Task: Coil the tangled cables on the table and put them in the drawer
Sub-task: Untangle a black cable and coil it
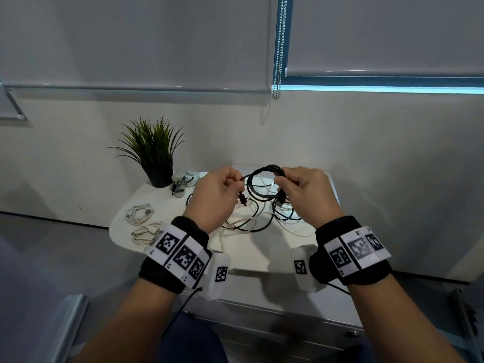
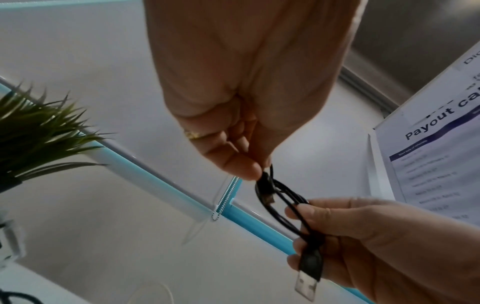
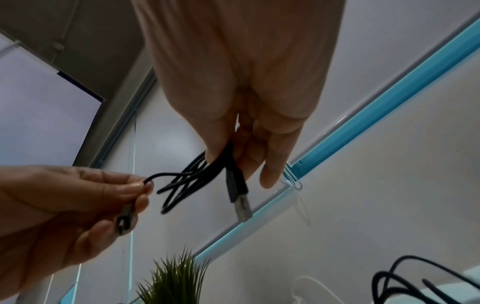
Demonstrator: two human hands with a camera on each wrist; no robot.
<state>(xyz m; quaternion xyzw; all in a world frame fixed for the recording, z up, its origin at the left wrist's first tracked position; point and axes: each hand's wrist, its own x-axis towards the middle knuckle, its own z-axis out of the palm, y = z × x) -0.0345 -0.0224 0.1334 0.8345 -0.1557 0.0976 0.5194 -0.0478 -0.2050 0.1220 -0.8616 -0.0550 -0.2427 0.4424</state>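
Observation:
I hold a black cable coil [image 1: 264,176] up above the white table [image 1: 262,255], between both hands. My left hand [image 1: 237,184] pinches the free end just behind its small plug [image 2: 267,192], which hangs down. My right hand [image 1: 281,183] grips the bunched loops [image 3: 192,176], with the USB plug [image 3: 240,200] sticking out below its fingers [image 3: 270,176]. A tangle of black and white cables [image 1: 251,224] lies on the table under my hands. Two white cables, coiled [image 1: 138,213], lie at the table's left.
A potted plant [image 1: 154,153] and a stapler [image 1: 179,184] stand at the table's back left. Drawer fronts [image 1: 275,328] run below the table's near edge. A bead chain [image 1: 279,48] hangs from the blind on the wall behind.

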